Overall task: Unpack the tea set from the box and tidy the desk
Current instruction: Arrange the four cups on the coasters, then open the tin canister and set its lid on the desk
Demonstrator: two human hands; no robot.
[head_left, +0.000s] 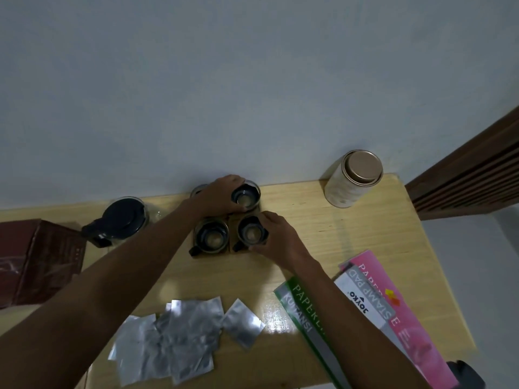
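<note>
Several glass tea cups with dark bases stand grouped at the back middle of the wooden desk (365, 237). My left hand (222, 196) grips the far right cup (246, 196); another cup (198, 189) is mostly hidden behind that hand. My right hand (276, 237) holds the near right cup (252, 234) by its side. The near left cup (211, 237) stands free on a brown coaster. A glass teapot with a black lid (120, 220) sits to the left. The dark red box (36, 259) lies at the left edge.
A pale tin with a copper lid (354, 178) stands at the back right by the wall. Several silver foil sachets (179, 332) lie near the front edge. A stamp pad box (365, 299), a pink booklet (407, 327) and a green receipt book (306, 324) lie at the right front.
</note>
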